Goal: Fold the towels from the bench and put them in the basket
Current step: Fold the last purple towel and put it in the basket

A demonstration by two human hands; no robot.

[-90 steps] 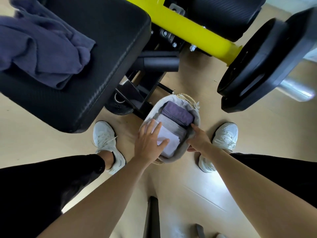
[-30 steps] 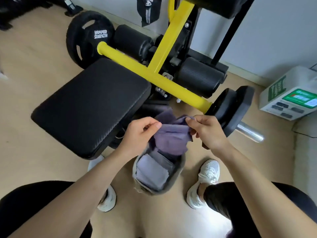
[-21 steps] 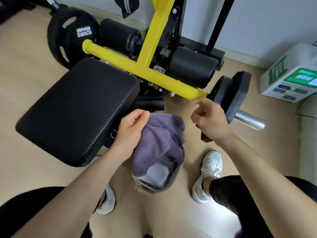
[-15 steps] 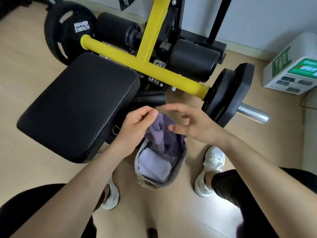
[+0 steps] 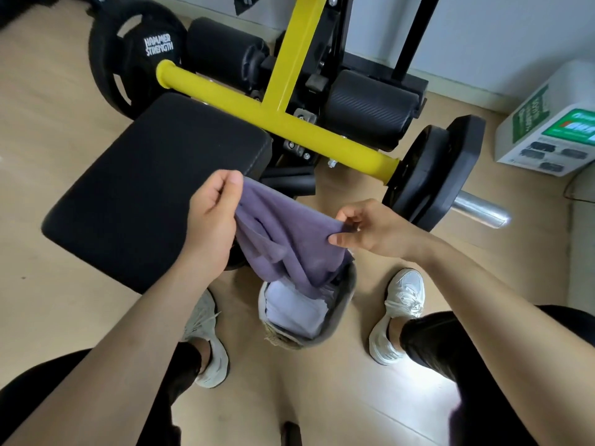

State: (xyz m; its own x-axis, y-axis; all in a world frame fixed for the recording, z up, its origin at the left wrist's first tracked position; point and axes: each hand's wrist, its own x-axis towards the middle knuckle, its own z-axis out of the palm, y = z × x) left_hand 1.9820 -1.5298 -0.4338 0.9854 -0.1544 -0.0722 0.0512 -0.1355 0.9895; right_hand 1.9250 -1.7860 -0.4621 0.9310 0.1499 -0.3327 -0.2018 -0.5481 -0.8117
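Head view: a purple towel (image 5: 289,246) is being held up between two hands above a grey-lined basket (image 5: 343,317), which is standing on the wooden floor (image 5: 48,317) between a pair of white shoes (image 5: 401,312). The towel's upper left corner is being pinched by the left hand (image 5: 212,220), its grip clamped on the cloth between thumb and curled fingers, just in front of the black padded surface (image 5: 145,188). The upper right corner is being pinched by the right hand (image 5: 370,231), its grip likewise clamped on the fabric. The towel is being stretched loosely between the two grips, and its crumpled lower part is hanging over the far half of the basket's mouth; whether it is touching the rim cannot be told. A folded pale towel (image 5: 293,312) is lying inside the basket on the near side. Beyond the surface, a yellow bar (image 5: 289,130) is being crossed by an upright, with a black weight plate (image 5: 431,169) at its right end. A white box (image 5: 547,133) is sitting by the wall.
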